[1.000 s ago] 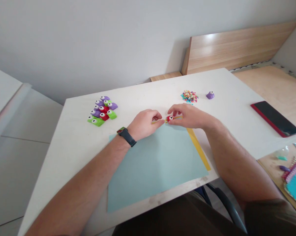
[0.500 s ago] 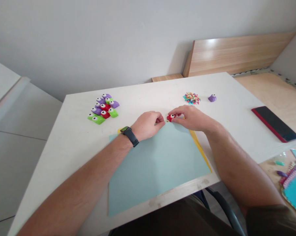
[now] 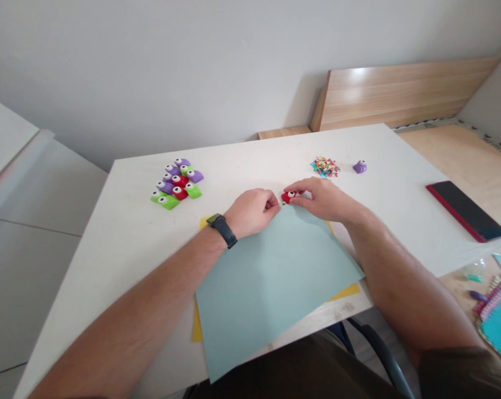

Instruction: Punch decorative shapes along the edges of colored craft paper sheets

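My right hand (image 3: 323, 202) is closed around a small red clay figure (image 3: 288, 197) with one white, black-dotted eye. Close to its left, my left hand (image 3: 254, 210) has thumb and forefinger pressed together; something tiny and yellowish (image 3: 283, 204) shows at the tips, too small to name. Both hands are over the far edge of a pale blue sheet (image 3: 275, 282), which lies on a yellow sheet (image 3: 197, 327). A black watch (image 3: 222, 228) is on my left wrist.
Several purple, green and red one-eyed clay figures (image 3: 168, 203) stand grouped at the table's left. A pile of colourful bits (image 3: 325, 166) and a lone purple figure (image 3: 359, 167) lie at the back right. A dark, red-edged phone-like slab (image 3: 466, 210) rests near the right edge.
The pale blue sheet has turned and slid towards my body, baring the yellow sheet's lower corners. Both hands stay almost in place, the red figure still in the right one.
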Action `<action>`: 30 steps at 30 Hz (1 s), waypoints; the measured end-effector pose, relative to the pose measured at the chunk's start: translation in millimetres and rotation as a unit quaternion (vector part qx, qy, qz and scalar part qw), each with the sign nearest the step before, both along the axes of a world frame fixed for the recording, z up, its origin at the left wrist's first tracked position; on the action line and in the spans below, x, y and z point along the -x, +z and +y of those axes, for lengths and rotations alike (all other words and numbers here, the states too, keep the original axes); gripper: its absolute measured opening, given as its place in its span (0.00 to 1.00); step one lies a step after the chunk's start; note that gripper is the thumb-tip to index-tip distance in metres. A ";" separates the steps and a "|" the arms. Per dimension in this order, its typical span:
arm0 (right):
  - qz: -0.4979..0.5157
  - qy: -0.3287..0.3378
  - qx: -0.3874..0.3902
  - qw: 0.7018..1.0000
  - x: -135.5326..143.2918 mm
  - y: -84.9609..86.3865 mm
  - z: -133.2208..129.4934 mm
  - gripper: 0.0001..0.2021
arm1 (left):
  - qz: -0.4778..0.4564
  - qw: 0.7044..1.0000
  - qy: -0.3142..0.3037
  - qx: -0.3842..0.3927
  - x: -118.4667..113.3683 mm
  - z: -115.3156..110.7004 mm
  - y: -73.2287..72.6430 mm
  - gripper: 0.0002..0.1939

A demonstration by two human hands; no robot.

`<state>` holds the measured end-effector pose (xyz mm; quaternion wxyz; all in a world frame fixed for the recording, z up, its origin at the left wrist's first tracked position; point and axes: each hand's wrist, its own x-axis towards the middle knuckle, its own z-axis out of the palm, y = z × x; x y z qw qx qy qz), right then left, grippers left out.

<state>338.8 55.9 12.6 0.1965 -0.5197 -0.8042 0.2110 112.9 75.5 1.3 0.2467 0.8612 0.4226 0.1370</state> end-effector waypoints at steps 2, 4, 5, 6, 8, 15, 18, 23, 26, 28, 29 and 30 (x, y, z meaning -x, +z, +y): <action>0.006 0.008 -0.008 1.000 0.7 0.0 0.0 0.14 | -0.003 1.000 0.001 -0.003 -0.2 -0.3 -0.3 0.11; 0.008 0.011 -0.014 1.000 1.3 0.1 0.0 0.14 | -0.005 1.000 0.000 -0.004 -0.1 -0.4 -0.8 0.11; 0.007 0.011 -0.016 1.000 1.6 0.2 0.1 0.14 | -0.005 1.000 0.000 -0.004 0.0 -0.3 -1.1 0.11; 0.004 0.011 -0.016 1.000 1.9 0.2 0.2 0.14 | -0.005 1.000 0.000 -0.003 0.1 -0.2 -1.3 0.11; 0.000 0.010 -0.013 1.000 2.6 -0.1 0.5 0.14 | -0.005 1.000 0.000 -0.002 0.2 0.0 -1.5 0.11; 0.016 -0.022 -0.013 1.000 7.5 -0.6 0.3 0.13 | -0.008 1.000 -0.001 0.006 0.3 0.1 -1.2 0.11; 0.033 -0.043 -0.014 0.998 5.7 1.7 0.0 0.12 | -0.008 1.000 -0.004 0.006 0.6 0.5 -1.5 0.11; 0.066 -0.078 0.004 0.995 -1.3 3.1 1.7 0.12 | -0.008 1.000 -0.007 0.004 1.8 1.4 -1.6 0.11; 0.069 -0.076 0.016 0.995 -2.1 1.5 2.6 0.11 | -0.008 1.000 -0.009 0.010 2.6 1.7 -0.5 0.10; 0.074 -0.079 0.013 0.994 -1.6 0.1 2.8 0.10 | -0.011 1.000 -0.012 0.015 3.2 1.8 0.7 0.09; 0.077 -0.082 0.010 0.994 -1.3 -0.6 2.9 0.10 | -0.014 1.000 -0.015 0.017 3.6 1.9 1.3 0.09; 0.081 -0.086 0.008 0.993 -1.2 -1.2 2.9 0.10 | -0.016 1.000 -0.018 0.018 4.0 2.0 2.0 0.08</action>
